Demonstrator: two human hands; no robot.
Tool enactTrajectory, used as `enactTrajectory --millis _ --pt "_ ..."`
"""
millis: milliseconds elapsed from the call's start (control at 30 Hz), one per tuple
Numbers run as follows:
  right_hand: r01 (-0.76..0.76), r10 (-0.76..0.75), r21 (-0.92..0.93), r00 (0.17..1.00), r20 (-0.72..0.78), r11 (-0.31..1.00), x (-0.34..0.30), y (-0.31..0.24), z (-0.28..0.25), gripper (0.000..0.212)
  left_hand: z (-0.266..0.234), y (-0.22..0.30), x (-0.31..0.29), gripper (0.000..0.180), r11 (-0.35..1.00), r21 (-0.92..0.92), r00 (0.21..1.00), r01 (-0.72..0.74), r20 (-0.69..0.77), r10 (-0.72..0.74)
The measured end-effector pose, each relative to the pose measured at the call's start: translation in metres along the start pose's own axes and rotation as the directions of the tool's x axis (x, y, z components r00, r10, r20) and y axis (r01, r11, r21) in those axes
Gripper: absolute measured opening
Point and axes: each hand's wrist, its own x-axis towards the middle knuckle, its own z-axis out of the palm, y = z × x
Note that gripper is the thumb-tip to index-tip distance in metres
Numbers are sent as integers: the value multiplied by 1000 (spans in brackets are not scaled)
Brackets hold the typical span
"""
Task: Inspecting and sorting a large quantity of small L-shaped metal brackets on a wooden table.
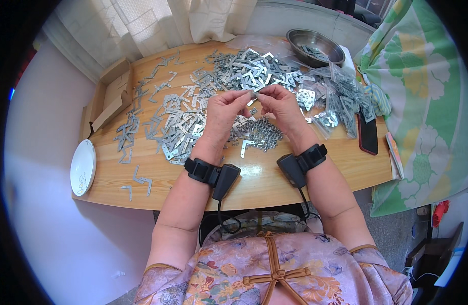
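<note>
My left hand and my right hand meet over the middle of the table, fingertips pinched together. Between them is a small grey piece, mostly covered by the fingers, so its kind cannot be made out. Just beyond lies a big heap of silvery flat L-shaped corner brackets. More brackets spread out to the left of my left hand. Under my hands sits a pile of small screws, with a single L-shaped bracket at its near edge.
A steel bowl with metal parts stands at the far right. Clear plastic bags of parts, a phone and a booklet line the right side. At left are an open cardboard box, a white bowl and stray brackets.
</note>
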Motion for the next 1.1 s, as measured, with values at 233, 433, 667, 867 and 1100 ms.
enactTrajectory --millis 233,433,667,867,1100 --pt "-100 91 204 994 52 974 1 0 -3 11 -1 -6 2 23 996 64 995 -57 91 51" --pt "78 -84 -180 996 -30 981 1 2 0 10 3 -5 0 21 992 84 995 -89 63 84" --pt "313 -428 -740 903 38 595 -2 2 5 13 6 -4 -2 23 988 141 997 -67 44 61" --pt "289 -407 -782 912 50 552 -3 -2 8 15 3 -8 -1 23 979 188 996 -80 45 73" --pt "-10 5 -228 1000 -24 974 0 2 5 17 6 -11 0 24 955 269 992 -124 46 115"
